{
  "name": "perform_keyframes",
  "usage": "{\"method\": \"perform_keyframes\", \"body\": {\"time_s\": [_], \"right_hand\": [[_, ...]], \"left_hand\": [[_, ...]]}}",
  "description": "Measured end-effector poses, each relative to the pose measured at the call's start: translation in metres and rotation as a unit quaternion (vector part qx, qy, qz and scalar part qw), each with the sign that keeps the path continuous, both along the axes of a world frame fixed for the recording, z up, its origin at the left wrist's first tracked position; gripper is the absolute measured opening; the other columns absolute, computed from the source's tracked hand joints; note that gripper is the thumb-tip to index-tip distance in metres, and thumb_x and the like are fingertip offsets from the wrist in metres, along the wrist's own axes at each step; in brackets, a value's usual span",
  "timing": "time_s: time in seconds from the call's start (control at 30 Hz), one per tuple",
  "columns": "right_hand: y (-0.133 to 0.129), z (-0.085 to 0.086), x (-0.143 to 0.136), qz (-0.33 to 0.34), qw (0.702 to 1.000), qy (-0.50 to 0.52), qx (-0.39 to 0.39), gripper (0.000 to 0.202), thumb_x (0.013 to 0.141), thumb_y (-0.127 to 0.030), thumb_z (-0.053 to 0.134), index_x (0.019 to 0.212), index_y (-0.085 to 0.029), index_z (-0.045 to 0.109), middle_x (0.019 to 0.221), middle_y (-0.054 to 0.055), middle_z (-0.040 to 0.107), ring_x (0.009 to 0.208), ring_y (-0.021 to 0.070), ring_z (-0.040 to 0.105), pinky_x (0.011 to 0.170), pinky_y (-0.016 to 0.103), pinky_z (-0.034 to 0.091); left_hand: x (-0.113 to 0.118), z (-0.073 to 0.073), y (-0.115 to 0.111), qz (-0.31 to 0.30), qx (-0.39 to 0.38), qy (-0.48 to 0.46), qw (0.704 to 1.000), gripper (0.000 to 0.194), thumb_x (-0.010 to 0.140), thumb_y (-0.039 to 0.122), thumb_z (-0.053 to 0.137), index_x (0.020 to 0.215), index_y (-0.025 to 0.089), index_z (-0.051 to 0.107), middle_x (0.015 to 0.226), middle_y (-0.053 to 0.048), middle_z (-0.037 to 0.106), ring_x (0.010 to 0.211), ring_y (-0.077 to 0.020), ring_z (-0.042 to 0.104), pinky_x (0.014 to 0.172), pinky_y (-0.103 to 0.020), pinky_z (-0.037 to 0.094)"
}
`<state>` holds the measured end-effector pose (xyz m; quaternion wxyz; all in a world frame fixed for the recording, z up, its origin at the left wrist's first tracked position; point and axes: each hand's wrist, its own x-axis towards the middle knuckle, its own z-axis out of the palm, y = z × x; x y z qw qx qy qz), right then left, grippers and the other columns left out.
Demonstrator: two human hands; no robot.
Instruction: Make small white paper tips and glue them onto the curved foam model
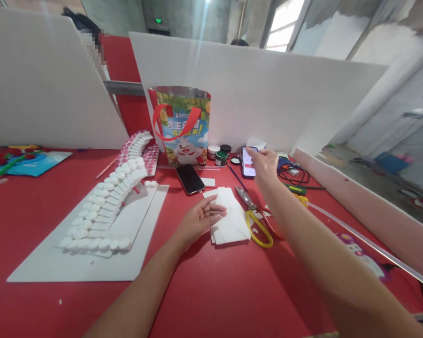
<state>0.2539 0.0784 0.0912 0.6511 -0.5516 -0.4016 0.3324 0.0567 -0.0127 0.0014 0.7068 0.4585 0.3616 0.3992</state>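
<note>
My left hand (pixel 200 216) rests palm up, its fingers apart and slightly bent, over the left edge of a stack of white paper pieces (pixel 231 220). It holds nothing. My right hand (pixel 265 165) reaches to a phone (pixel 248 170) with a lit screen that leans near the white back panel. A stretched finger is at the screen; the hand partly covers the phone's right side, and its other fingers are mostly hidden. Scissors (pixel 260 229) with yellow and red handles lie between the stack and my right forearm.
At left, a curved white model (pixel 102 197) edged with round discs stands on a white board (pixel 38 265). Behind are a colourful bag (pixel 188 126), a dark phone (pixel 190 179), paint jars (pixel 220 158) and a thin brush (pixel 236 176). A clear rod (pixel 366 239) and cables (pixel 299 174) lie right.
</note>
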Motion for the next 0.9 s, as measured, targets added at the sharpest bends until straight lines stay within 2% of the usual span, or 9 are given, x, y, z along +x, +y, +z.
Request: {"method": "perform_keyframes", "body": {"time_s": [0.1, 0.13, 0.2, 0.33, 0.47, 0.63, 0.77, 0.83, 0.9], "right_hand": [[-0.061, -0.011, -0.024, 0.051, 0.998, 0.045, 0.001, 0.040, 0.083, -0.016, 0.069, 0.059, -0.022, 0.037, 0.053, -0.008, 0.035, 0.051, 0.0065, 0.029, 0.049, 0.024, 0.027], [-0.079, -0.014, -0.030, 0.089, 0.993, 0.072, -0.004, 0.037, 0.081, -0.018, 0.068, 0.059, -0.022, 0.039, 0.055, -0.008, 0.035, 0.051, 0.0067, 0.029, 0.049, 0.023, 0.028], [-0.105, -0.019, -0.037, 0.222, 0.952, 0.210, -0.035, 0.032, 0.073, -0.020, 0.072, 0.060, -0.020, 0.043, 0.056, -0.008, 0.033, 0.052, 0.0069, 0.030, 0.051, 0.022, 0.030], [-0.118, -0.025, -0.038, 0.373, 0.857, 0.339, -0.105, 0.039, 0.073, -0.025, 0.076, 0.060, -0.021, 0.040, 0.060, -0.007, 0.027, 0.053, 0.0073, 0.025, 0.049, 0.021, 0.028], [-0.116, -0.033, -0.037, 0.428, 0.814, 0.375, -0.119, 0.045, 0.082, -0.031, 0.079, 0.063, -0.020, 0.040, 0.063, -0.007, 0.025, 0.055, 0.0084, 0.019, 0.049, 0.020, 0.026], [-0.117, -0.046, -0.037, 0.424, 0.802, 0.406, -0.112, 0.045, 0.077, -0.032, 0.086, 0.063, -0.019, 0.046, 0.053, -0.011, 0.025, 0.048, 0.0056, 0.015, 0.046, 0.018, 0.025], [-0.113, -0.048, -0.038, 0.422, 0.801, 0.399, -0.149, 0.056, 0.083, -0.046, 0.082, 0.056, -0.018, 0.042, 0.047, -0.011, 0.029, 0.042, 0.0032, 0.016, 0.043, 0.018, 0.025], [-0.112, -0.047, -0.037, 0.407, 0.816, 0.380, -0.155, 0.062, 0.085, -0.053, 0.079, 0.053, -0.020, 0.037, 0.044, -0.012, 0.028, 0.039, 0.0026, 0.016, 0.041, 0.019, 0.023], [-0.110, -0.046, -0.034, 0.370, 0.854, 0.340, -0.137, 0.070, 0.082, -0.057, 0.079, 0.048, -0.022, 0.030, 0.040, -0.011, 0.024, 0.036, 0.0023, 0.018, 0.039, 0.021, 0.018]], "left_hand": [[0.001, 0.000, -0.001, 0.012, 0.011, -0.016, 1.000, 0.074, 0.072, 0.039, 0.091, 0.136, 0.020, 0.059, 0.116, -0.014, 0.073, 0.115, -0.0282, 0.069, 0.095, -0.041, 0.052], [0.002, 0.000, -0.002, 0.017, 0.015, -0.021, 1.000, 0.073, 0.071, 0.039, 0.091, 0.135, 0.020, 0.061, 0.113, -0.014, 0.074, 0.110, -0.0271, 0.070, 0.095, -0.041, 0.052], [0.003, 0.000, -0.002, 0.035, 0.027, -0.031, 0.999, 0.069, 0.071, 0.041, 0.090, 0.132, 0.018, 0.064, 0.109, -0.012, 0.076, 0.101, -0.0252, 0.072, 0.093, -0.040, 0.053], [0.003, -0.001, -0.003, 0.104, 0.078, -0.038, 0.991, 0.053, 0.079, 0.046, 0.084, 0.125, 0.021, 0.071, 0.113, -0.011, 0.076, 0.098, -0.0239, 0.071, 0.092, -0.039, 0.054], [0.002, 0.003, -0.011, 0.137, 0.181, -0.004, 0.974, 0.032, 0.094, 0.044, 0.069, 0.120, 0.027, 0.076, 0.125, -0.007, 0.074, 0.120, -0.0260, 0.065, 0.107, -0.040, 0.047], [0.006, 0.014, -0.023, 0.121, 0.248, 0.047, 0.960, 0.026, 0.093, 0.041, 0.070, 0.114, 0.029, 0.080, 0.128, -0.006, 0.073, 0.126, -0.0279, 0.062, 0.111, -0.040, 0.046], [0.009, 0.018, -0.025, 0.111, 0.266, 0.069, 0.955, 0.025, 0.091, 0.039, 0.073, 0.112, 0.028, 0.081, 0.128, -0.007, 0.073, 0.124, -0.0285, 0.064, 0.109, -0.041, 0.048], [0.009, 0.018, -0.024, 0.113, 0.268, 0.073, 0.954, 0.027, 0.091, 0.040, 0.073, 0.112, 0.026, 0.080, 0.125, -0.008, 0.074, 0.122, -0.0286, 0.065, 0.108, -0.041, 0.049], [0.009, 0.017, -0.022, 0.134, 0.259, 0.078, 0.953, 0.026, 0.091, 0.039, 0.073, 0.111, 0.025, 0.080, 0.121, -0.008, 0.075, 0.115, -0.0270, 0.068, 0.104, -0.039, 0.052]]}}
